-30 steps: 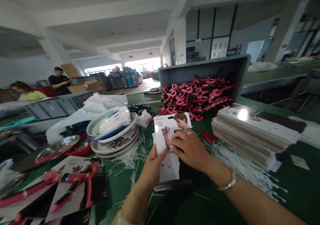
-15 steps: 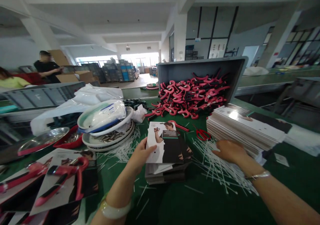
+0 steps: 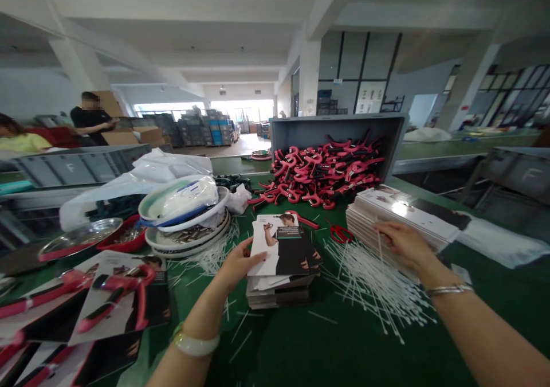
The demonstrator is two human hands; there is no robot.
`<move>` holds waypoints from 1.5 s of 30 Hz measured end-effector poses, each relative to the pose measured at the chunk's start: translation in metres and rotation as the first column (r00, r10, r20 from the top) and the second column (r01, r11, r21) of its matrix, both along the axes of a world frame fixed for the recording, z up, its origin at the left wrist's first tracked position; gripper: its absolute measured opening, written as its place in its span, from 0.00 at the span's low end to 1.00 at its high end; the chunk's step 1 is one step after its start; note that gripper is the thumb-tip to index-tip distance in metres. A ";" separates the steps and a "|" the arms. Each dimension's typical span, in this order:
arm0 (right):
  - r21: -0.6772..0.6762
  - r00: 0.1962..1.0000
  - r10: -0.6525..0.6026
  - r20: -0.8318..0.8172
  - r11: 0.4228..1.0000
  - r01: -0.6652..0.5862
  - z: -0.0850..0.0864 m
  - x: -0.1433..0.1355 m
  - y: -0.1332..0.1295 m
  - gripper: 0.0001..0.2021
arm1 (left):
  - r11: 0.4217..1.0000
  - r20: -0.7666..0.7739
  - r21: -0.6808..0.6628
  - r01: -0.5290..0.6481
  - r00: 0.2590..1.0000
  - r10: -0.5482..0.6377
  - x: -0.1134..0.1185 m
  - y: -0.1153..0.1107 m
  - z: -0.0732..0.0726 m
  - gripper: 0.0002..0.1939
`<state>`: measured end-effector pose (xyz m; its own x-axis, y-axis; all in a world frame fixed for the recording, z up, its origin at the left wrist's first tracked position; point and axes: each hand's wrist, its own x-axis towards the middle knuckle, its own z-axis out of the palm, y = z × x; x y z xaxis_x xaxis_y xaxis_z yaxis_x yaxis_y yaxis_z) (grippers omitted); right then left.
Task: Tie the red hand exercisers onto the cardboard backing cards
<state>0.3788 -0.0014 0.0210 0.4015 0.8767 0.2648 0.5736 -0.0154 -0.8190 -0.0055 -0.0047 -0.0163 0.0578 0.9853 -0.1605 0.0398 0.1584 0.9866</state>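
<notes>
left grip (image 3: 240, 262) pinching bare card (image 3: 286, 255) | right grip (image 3: 406, 245) pinching tie (image 3: 380, 249) | leftward: carded tools (image 3: 121, 285), look done | beyond: loose pile (image 3: 322, 172), loads left

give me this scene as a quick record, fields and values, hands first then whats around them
left hand: at the left edge of the near card stack, thumb on top
right hand: pinching one white tie beside the taller card stack
loose ties: heaped on the green table, below the right hand
grey crate: open side facing the person, pink-and-black clamps inside and spilling out
front left: carded clamps, overlapping
</notes>
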 end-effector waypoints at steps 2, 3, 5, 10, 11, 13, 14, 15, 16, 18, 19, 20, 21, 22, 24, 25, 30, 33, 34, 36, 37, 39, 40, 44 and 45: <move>0.029 0.980 0.062 -0.190 0.998 -0.057 0.007 -0.005 -0.002 0.14 | 0.998 0.000 -0.010 0.062 0.998 -0.062 -0.002 -0.003 0.006 0.41; 0.039 0.956 0.100 -0.275 0.995 -0.093 0.009 -0.009 -0.004 0.15 | 0.996 -0.007 -0.006 0.089 0.996 -0.089 -0.002 -0.004 0.009 0.41; 0.061 0.898 0.164 -0.409 0.986 -0.152 0.014 -0.023 -0.006 0.16 | 0.994 -0.018 0.008 0.112 0.994 -0.112 -0.004 -0.005 0.014 0.42; 0.056 0.739 0.281 -0.612 0.948 -0.313 0.025 -0.073 -0.003 0.18 | 0.999 0.018 0.039 0.018 1.000 -0.019 -0.003 -0.004 0.017 0.42; 0.053 0.714 0.298 -0.633 0.938 -0.344 0.027 -0.083 -0.001 0.18 | 0.999 0.045 0.038 0.007 0.999 -0.009 -0.002 -0.004 0.016 0.40; 0.053 0.660 0.332 -0.674 0.913 -0.405 0.031 -0.102 0.006 0.18 | 1.000 0.098 0.020 -0.002 0.995 0.000 0.000 -0.003 0.014 0.37; 0.055 0.630 0.350 -0.693 0.898 -0.437 0.033 -0.110 0.010 0.18 | 1.000 0.112 0.004 0.001 0.994 -0.001 0.000 -0.003 0.013 0.35; 0.058 0.600 0.370 -0.710 0.879 -0.473 0.034 -0.117 0.013 0.18 | 1.000 0.118 -0.013 0.009 0.993 -0.007 0.001 -0.003 0.012 0.32; 0.060 0.573 0.393 -0.720 0.857 -0.512 0.035 -0.124 0.017 0.18 | 1.000 0.119 -0.027 0.016 0.993 -0.013 0.002 -0.004 0.011 0.29; 0.054 0.549 0.451 -0.704 0.804 -0.592 0.034 -0.137 0.022 0.18 | 0.999 0.120 -0.048 0.022 0.993 -0.016 0.003 -0.005 0.008 0.25; 0.039 0.557 0.495 -0.667 0.770 -0.637 0.033 -0.142 0.024 0.18 | 0.998 0.124 -0.055 0.013 0.992 -0.006 0.004 -0.007 0.008 0.24; 0.009 0.569 0.548 -0.613 0.725 -0.689 0.032 -0.147 0.026 0.17 | 0.998 0.131 -0.059 -0.002 0.991 0.010 0.005 -0.008 0.007 0.24; -0.030 0.573 0.610 -0.548 0.670 -0.742 0.030 -0.152 0.026 0.17 | 0.998 0.141 -0.065 -0.016 0.990 0.025 0.007 -0.010 0.007 0.24; -0.072 0.564 0.672 -0.479 0.611 -0.789 0.029 -0.156 0.026 0.15 | 0.997 0.158 -0.073 -0.028 0.987 0.039 0.009 -0.013 0.007 0.25; -0.149 0.513 0.772 -0.376 0.496 -0.856 0.025 -0.161 0.024 0.15 | 0.995 0.209 -0.094 -0.045 0.976 0.064 0.012 -0.019 0.008 0.26; -0.174 0.483 0.798 -0.361 0.451 -0.875 0.023 -0.162 0.023 0.15 | 0.993 0.237 -0.106 -0.057 0.968 0.081 0.014 -0.022 0.008 0.26; -0.183 0.325 0.743 -0.586 0.269 -0.946 0.012 -0.154 0.011 0.13 | 0.978 0.362 -0.165 -0.127 0.915 0.180 0.024 -0.035 0.010 0.27; -0.133 0.285 0.672 -0.684 0.269 -0.954 0.004 -0.144 0.000 0.16 | 0.970 0.390 -0.177 -0.165 0.893 0.223 0.029 -0.036 0.011 0.29; -0.118 0.290 0.673 -0.680 0.290 -0.950 0.002 -0.142 -0.004 0.17 | 0.968 0.382 -0.176 -0.181 0.894 0.236 0.030 -0.035 0.011 0.29; -0.100 0.335 0.712 -0.617 0.351 -0.931 -0.001 -0.142 -0.011 0.17 | 0.965 0.361 -0.166 -0.204 0.898 0.252 0.033 -0.031 0.012 0.30; -0.094 0.381 0.735 -0.561 0.400 -0.912 -0.002 -0.144 -0.013 0.17 | 0.965 0.353 -0.160 -0.208 0.901 0.252 0.034 -0.029 0.013 0.30; -0.060 0.507 0.758 -0.410 0.533 -0.844 -0.005 -0.152 -0.014 0.15 | 0.968 0.335 -0.156 -0.194 0.912 0.237 0.035 -0.024 0.013 0.31; -0.025 0.570 0.752 -0.331 0.597 -0.802 -0.006 -0.157 -0.014 0.15 | 0.971 0.329 -0.156 -0.181 0.918 0.223 0.035 -0.023 0.014 0.31; 0.097 0.732 0.673 -0.110 0.740 -0.666 -0.013 -0.177 -0.007 0.18 | 0.985 0.320 -0.134 -0.108 0.936 0.146 0.032 -0.018 0.014 0.31; 0.094 0.757 0.648 -0.090 0.762 -0.641 -0.015 -0.181 -0.006 0.18 | 0.988 0.321 -0.125 -0.092 0.938 0.128 0.031 -0.018 0.013 0.31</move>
